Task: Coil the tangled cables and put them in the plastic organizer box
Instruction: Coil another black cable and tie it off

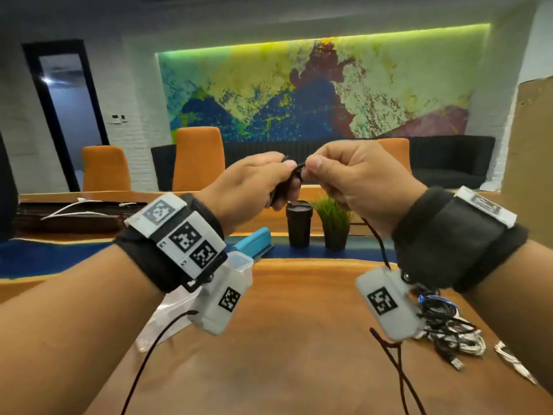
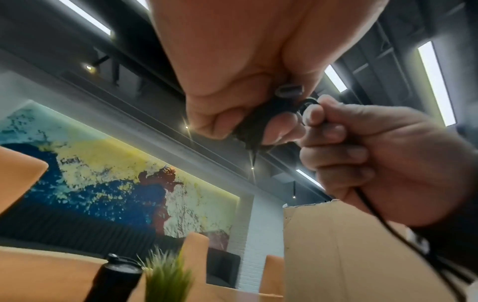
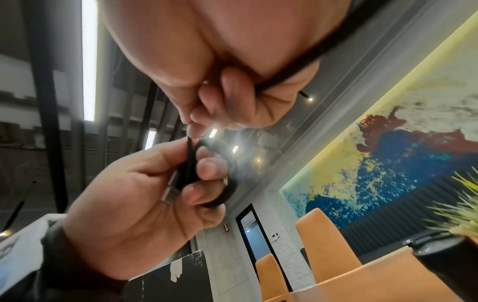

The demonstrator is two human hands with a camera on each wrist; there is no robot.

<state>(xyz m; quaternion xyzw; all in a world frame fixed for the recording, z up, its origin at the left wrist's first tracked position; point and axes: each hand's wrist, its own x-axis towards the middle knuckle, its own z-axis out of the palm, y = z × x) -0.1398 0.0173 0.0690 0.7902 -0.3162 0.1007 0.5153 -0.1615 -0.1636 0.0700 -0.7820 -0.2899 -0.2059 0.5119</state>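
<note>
Nearest the camera, both forearms carry black wrist straps fitted with white blocks printed with square black-and-white marker codes; no readable words appear on them.

The left hand [image 1: 254,182] is raised above the counter [image 1: 299,310] with its fingers curled around a small coil of black cable [image 3: 220,177]. A metal plug [image 3: 169,193] of that cable lies against the palm.

The right hand [image 1: 356,178] meets the left at fingertip level. Its thumb and forefinger pinch the free run of the same cable at the top of the coil, and the other fingers are curled over it. From this hand the cable drops past the wrist towards the counter.

On the counter, below the right wrist, lies a tangled pile of cables [image 1: 449,333], black and white, with plugs showing. Below the left wrist stands the clear plastic organizer box [image 1: 239,262], partly hidden by the wrist block; what it contains cannot be determined.

Farther back on the counter are a blue case [image 1: 253,239], a black cup [image 1: 299,224] and a small potted plant [image 1: 333,223]. The cup and the plant stand just beside each other.

Beyond the counter stand orange chairs [image 1: 197,158], a dark sofa [image 1: 449,160] and a large multicoloured wall painting [image 1: 314,88]. No brand name or legible writing is visible anywhere.
</note>
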